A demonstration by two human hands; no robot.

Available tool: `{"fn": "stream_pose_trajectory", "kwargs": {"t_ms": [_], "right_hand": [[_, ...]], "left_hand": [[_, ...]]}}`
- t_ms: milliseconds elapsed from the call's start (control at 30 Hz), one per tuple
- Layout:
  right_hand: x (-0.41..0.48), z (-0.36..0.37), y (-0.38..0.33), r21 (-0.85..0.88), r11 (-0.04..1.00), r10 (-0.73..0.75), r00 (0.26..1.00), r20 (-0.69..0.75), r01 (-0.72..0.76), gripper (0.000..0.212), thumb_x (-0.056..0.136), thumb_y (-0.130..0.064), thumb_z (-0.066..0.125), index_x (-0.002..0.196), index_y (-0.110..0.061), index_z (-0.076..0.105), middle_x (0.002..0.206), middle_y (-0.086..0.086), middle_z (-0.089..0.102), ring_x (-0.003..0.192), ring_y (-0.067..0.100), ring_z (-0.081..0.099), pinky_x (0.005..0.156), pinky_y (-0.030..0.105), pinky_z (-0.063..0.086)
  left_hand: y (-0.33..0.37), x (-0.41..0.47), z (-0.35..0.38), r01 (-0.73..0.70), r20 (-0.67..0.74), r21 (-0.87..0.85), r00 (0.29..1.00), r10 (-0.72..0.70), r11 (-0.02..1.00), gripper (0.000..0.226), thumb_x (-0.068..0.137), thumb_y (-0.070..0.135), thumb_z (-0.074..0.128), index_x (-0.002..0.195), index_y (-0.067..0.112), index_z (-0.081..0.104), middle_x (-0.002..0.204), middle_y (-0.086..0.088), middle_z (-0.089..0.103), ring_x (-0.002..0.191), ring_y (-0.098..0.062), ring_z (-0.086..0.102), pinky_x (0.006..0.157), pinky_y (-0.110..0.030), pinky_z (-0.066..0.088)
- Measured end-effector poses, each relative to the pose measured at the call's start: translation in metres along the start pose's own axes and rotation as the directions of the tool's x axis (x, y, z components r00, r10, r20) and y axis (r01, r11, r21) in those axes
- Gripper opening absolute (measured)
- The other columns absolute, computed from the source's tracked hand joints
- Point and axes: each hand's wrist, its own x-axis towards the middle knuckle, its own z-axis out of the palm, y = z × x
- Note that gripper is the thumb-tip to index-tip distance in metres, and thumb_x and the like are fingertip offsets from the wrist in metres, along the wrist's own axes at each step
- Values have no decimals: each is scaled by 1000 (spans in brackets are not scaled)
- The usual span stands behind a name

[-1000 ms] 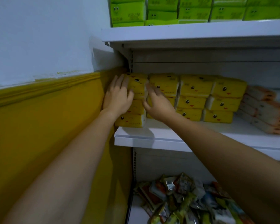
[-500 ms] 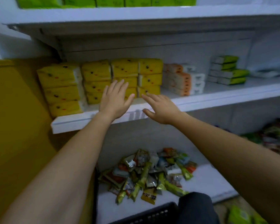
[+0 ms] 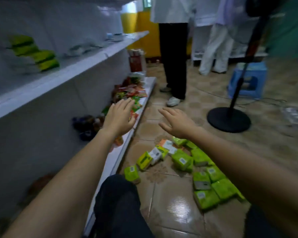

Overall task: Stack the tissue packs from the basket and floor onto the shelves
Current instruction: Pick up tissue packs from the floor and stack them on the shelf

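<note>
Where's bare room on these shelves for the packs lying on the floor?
On the middle shelf, a bare strip lies between the stacked green packs and blurred items farther along. The bottom shelf is bare near the knee, crowded beyond with snack packets and bottles.

Shot from 1 head-worn camera, facing forward and down, close behind left hand and right hand.

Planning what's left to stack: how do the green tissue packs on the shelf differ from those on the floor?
The shelf packs sit stacked in layers; the floor packs lie scattered and tilted. The shelf packs are few; the floor packs are many more. Both are bright green.
</note>
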Motion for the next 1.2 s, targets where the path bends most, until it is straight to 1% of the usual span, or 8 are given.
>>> {"fn": "stream_pose_trajectory", "kwargs": {"t_ms": [133, 233, 433, 633, 833, 1000, 1067, 1200], "right_hand": [[-64, 7, 102, -26, 950, 311, 950, 6, -311, 59, 96, -40, 41, 147, -17, 23, 152, 7, 28, 134, 27, 34, 109, 36, 27], [-118, 22, 167, -10, 861, 508, 860, 37, -508, 57, 95, -36, 45, 145, -13, 28, 151, 9, 30, 135, 27, 33, 109, 38, 27], [-197, 65, 274, -90, 695, 713, 667, 214, -714, 58, 95, -37, 44, 145, -15, 25, 150, 7, 30, 136, 26, 31, 110, 37, 27], [-220, 147, 390, -58, 572, 802, 543, 248, -818, 53, 96, -38, 41, 143, -15, 30, 145, 9, 39, 132, 27, 36, 104, 32, 27], [-234, 286, 497, 73, 464, 823, 460, 334, -883, 55, 95, -33, 46, 143, -13, 31, 144, 13, 39, 133, 28, 34, 109, 38, 28], [-225, 363, 551, 207, 378, 819, 430, 380, -903, 62, 89, -40, 49, 143, -13, 32, 142, 14, 40, 131, 30, 37, 107, 42, 32], [-217, 384, 565, 308, 283, 828, 394, 399, -908, 74, 82, -47, 49, 144, -12, 28, 144, 13, 37, 132, 28, 35, 108, 41, 32], [-204, 413, 570, 497, 28, 870, 266, 415, -867, 68, 90, -27, 54, 146, -7, 20, 144, 17, 35, 132, 31, 36, 109, 43, 31]], "left_hand": [[99, 56, 59, -294, 57, -106, 952, 301, 950, 69, 83, 42, 27, 143, 8, 35, 149, -9, 34, 138, -26, 31, 110, -37, 24], [170, 79, 114, -452, 105, -215, 871, 480, 866, 79, 72, 46, 23, 132, 0, 49, 137, -19, 50, 126, -35, 47, 103, -44, 36], [279, 95, 219, -534, 200, -355, 758, 620, 767, 73, 78, 43, 28, 141, 8, 38, 147, -10, 39, 134, -29, 37, 106, -42, 30], [354, 129, 371, -520, 415, -349, 661, 626, 780, 59, 95, 41, 35, 148, 19, 20, 156, 0, 18, 143, -18, 18, 115, -37, 19], [450, 145, 512, -422, 468, -516, 590, 658, 745, 71, 84, 48, 26, 145, 12, 30, 148, -11, 34, 136, -27, 32, 111, -38, 27], [511, 141, 585, -105, 609, -565, 617, 499, 819, 60, 95, 32, 43, 149, 24, 17, 138, -19, 34, 128, -34, 37, 100, -41, 34], [524, 141, 604, 26, 668, -562, 603, 435, 827, 61, 96, 32, 42, 149, 29, 13, 133, -22, 35, 124, -38, 40, 99, -43, 36], [533, 138, 627, 222, 730, -563, 587, 352, 796, 61, 96, 26, 42, 149, 23, 13, 134, -26, 34, 124, -40, 40, 102, -42, 34]]}}
